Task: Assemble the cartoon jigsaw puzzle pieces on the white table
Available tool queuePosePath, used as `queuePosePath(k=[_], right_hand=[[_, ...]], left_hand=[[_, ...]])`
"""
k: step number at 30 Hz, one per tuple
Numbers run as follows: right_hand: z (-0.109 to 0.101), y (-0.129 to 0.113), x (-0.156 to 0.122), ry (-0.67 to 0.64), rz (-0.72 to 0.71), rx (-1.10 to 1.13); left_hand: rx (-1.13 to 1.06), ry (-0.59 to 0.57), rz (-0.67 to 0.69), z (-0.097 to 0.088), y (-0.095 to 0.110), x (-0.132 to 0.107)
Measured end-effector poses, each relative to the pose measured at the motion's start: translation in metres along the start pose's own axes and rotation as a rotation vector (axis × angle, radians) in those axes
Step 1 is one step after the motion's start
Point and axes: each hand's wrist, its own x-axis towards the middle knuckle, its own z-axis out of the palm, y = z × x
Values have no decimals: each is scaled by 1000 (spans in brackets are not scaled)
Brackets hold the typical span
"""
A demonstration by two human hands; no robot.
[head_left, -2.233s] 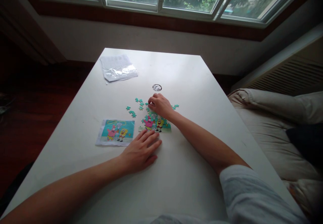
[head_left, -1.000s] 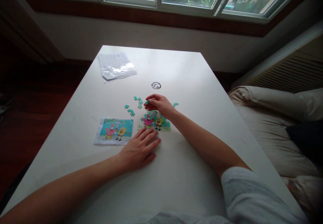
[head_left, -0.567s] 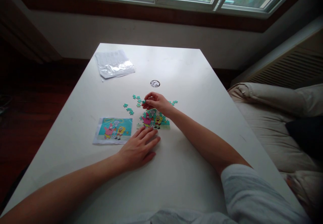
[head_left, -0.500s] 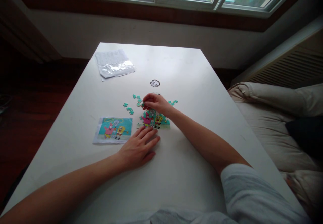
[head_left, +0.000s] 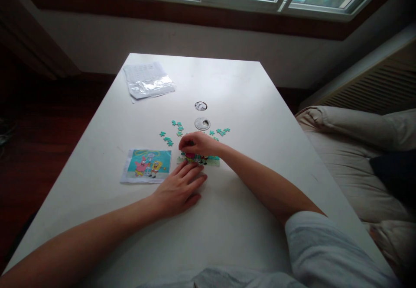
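Note:
A partly assembled jigsaw puzzle (head_left: 212, 163) with cartoon figures lies on the white table, much of it hidden under my right hand. My right hand (head_left: 198, 143) is over its upper left part, fingers pinched on a small green puzzle piece (head_left: 183, 153) at the puzzle's left edge, mostly covered by the fingertips. My left hand (head_left: 182, 186) lies flat, fingers spread, its fingertips at the puzzle's lower edge. Several loose green puzzle pieces (head_left: 168, 141) are scattered to the upper left, and more loose pieces (head_left: 222, 132) lie to the upper right.
Left of the puzzle lies a printed reference picture (head_left: 149, 165) of the same cartoon. Papers in a clear plastic sleeve (head_left: 149, 82) rest at the table's far left. Two round discs (head_left: 202, 124) sit beyond the puzzle. A beige sofa (head_left: 341, 158) stands along the right side.
My right hand has moved down and slightly left, from above the puzzle to its left edge, uncovering the nearer round disc. My left hand has stayed in place.

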Motion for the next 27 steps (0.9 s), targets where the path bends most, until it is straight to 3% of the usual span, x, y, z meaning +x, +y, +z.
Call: queuePosePath(k=[21, 27], right_hand=[[-1, -2, 0, -48, -41, -98], [0, -4, 1, -28, -114, -270]], left_hand=[[-2, -12, 0, -3, 2, 1], [-1, -12, -3, -2, 1, 1]])
